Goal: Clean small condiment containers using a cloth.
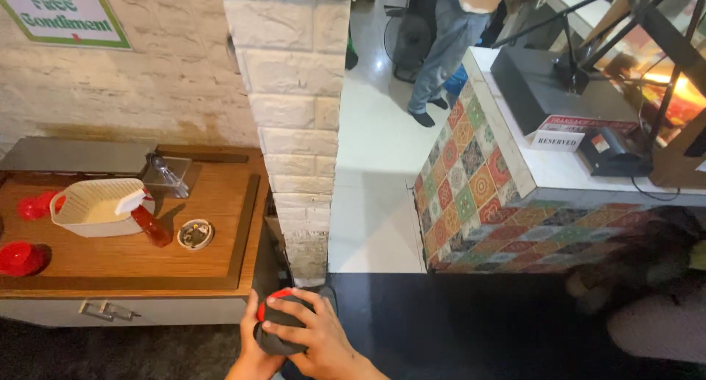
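Both my hands meet at the bottom centre around a small dark round object with a red top [277, 315]. My right hand [320, 332] covers it from the right with fingers wrapped over it. My left hand [251, 350] grips it from below and the left, mostly hidden. What the object is stays unclear.
A wooden side counter [125, 259] to the left carries a white basket [95, 206], a red spray bottle [147, 220], a small round ashtray [195, 234] and red lids [18, 258]. A white brick pillar [294, 130] stands ahead. A tiled counter [507, 196] lies right; another person [448, 42] stands beyond.
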